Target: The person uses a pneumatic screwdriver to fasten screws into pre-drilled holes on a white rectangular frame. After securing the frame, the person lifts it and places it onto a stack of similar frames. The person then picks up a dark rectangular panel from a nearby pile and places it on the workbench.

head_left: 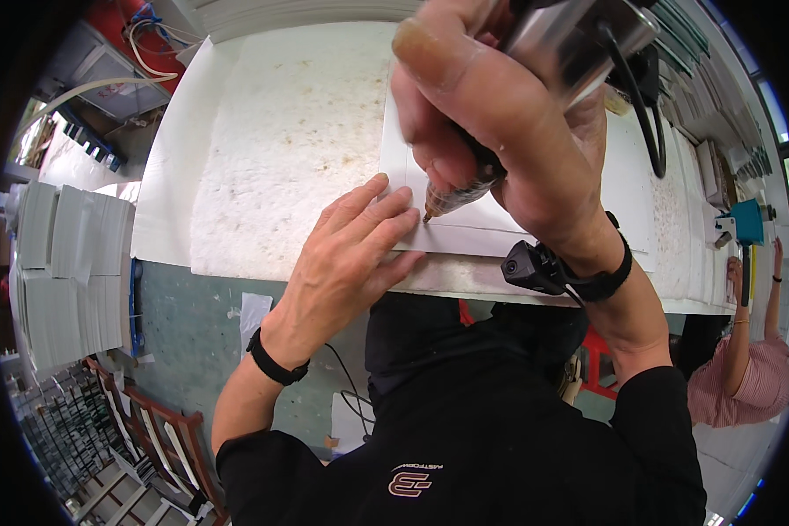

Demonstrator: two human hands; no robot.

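My right hand (517,114) looms large over the white table. It is wrapped round a corded hand tool (579,44) with a shiny metal body and a black cable. The tool's clear, tapering nose (451,197) ends in a thin tip, which meets or nearly meets a white sheet or panel (473,238) near its lower left corner. The exact kind of tool cannot be made out. Beside the tip, my left hand (351,237) lies flat with fingers stretched out over the panel's left edge, holding nothing. A black strap with a small camera (530,266) sits on my right wrist.
The padded white tabletop (272,149) bears brown specks. Stacks of white panels (70,272) stand at the left, and more sheets (697,88) at the right. A rack (140,421) is lower left. Another person (745,377) works at the far right beside a teal object (747,221).
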